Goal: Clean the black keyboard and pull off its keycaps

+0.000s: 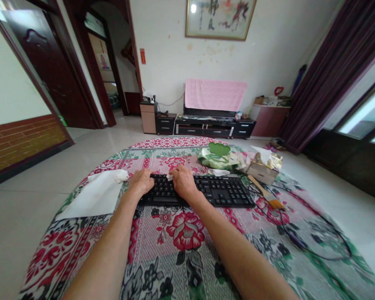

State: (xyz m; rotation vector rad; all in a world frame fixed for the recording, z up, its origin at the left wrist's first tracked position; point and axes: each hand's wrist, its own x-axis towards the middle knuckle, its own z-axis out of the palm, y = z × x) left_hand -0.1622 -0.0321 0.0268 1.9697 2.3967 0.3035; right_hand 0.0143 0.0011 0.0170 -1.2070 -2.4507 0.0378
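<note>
A black keyboard (220,192) lies on the patterned tablecloth in front of me. My left hand (141,182) is closed on its left end, with the thumb over the keys and the other fingers partly hidden. Over the keyboard's middle, my right hand (184,182) pinches a small wad of white tissue (169,177) against the upper keys. To the left of the keyboard is a white sheet of paper (92,196), with a crumpled tissue (121,176) on its far corner.
Behind the keyboard sits a green and white tissue pack (217,160). A box (264,171) with crumpled wrapping stands at the right, beside a wooden-handled brush (267,193). A black cable (337,233) loops across the tablecloth (187,258) at the right.
</note>
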